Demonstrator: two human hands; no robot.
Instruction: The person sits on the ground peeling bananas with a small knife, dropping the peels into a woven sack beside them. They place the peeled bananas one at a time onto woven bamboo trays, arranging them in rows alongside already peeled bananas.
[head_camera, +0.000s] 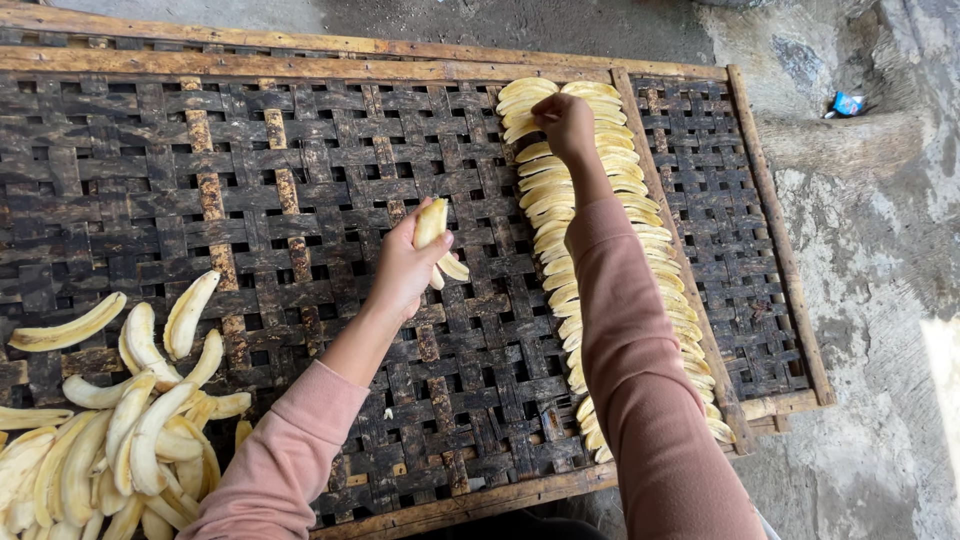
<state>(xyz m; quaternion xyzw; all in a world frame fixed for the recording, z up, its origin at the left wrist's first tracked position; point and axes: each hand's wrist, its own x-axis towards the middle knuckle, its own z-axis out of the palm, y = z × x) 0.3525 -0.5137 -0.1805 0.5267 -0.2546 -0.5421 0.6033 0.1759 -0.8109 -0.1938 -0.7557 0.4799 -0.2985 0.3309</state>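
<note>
From my remote view, the left hand (402, 268) is closed around a few peeled banana slices (437, 240), held above the middle of the dark woven drying rack (300, 190). The right hand (565, 125) reaches to the far end of the rack, fingers pinched shut on a slice at the top of the two neat rows of laid-out slices (600, 250) running down the rack's right part. A loose heap of peeled bananas (120, 420) lies on the rack's near left corner, well apart from both hands.
</note>
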